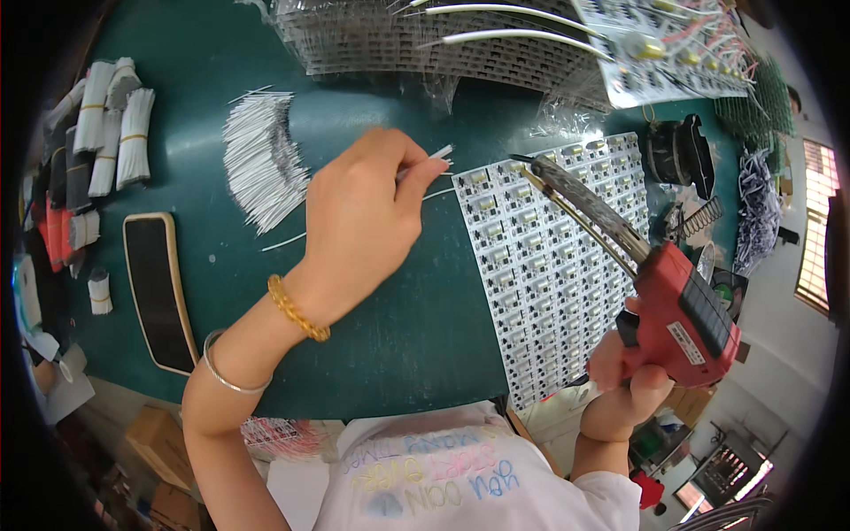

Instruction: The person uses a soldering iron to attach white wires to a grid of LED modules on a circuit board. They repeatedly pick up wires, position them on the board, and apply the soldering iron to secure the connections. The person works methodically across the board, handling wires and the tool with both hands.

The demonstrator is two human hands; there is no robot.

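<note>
My left hand, a yellow bracelet at its wrist, is closed in a pinch on white wires whose ends stick out past the fingertips. A fanned pile of white wires lies left of it on the green table. Wrapped round the handle of a red soldering gun, my right hand is partly hidden by the tool. The gun's tip points up and left, over the far part of a white panel of small circuit boards. Between the left hand and the panel, a loose wire shows.
A phone lies at the left, near banded bundles of white wires. Plastic-wrapped board panels stand at the far edge. A wired board juts in at upper right, above a black spool and a coil-spring holder.
</note>
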